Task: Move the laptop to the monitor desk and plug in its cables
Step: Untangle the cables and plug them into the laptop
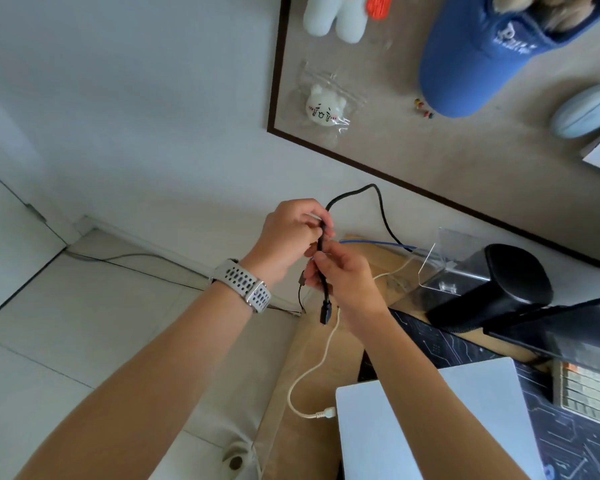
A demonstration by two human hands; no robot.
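Note:
A closed silver laptop (430,420) lies on the dark desk mat (568,445) at the lower right, with a white cable (312,372) plugged into its left edge. Both hands hold a black cable (378,202) above the desk's left end. My left hand (291,233), with a white watch on its wrist, grips the cable higher up. My right hand (340,278) pinches it just below, and the black plug (325,311) hangs free beneath the fingers. The cable loops up and runs down to the right behind the desk.
A monitor (568,327) on a black arm base (499,282) and a keyboard (586,393) stand at the right. A clear acrylic stand (440,258) and a blue cable (378,243) lie behind. A cork board (430,140) with a blue cap hangs on the wall.

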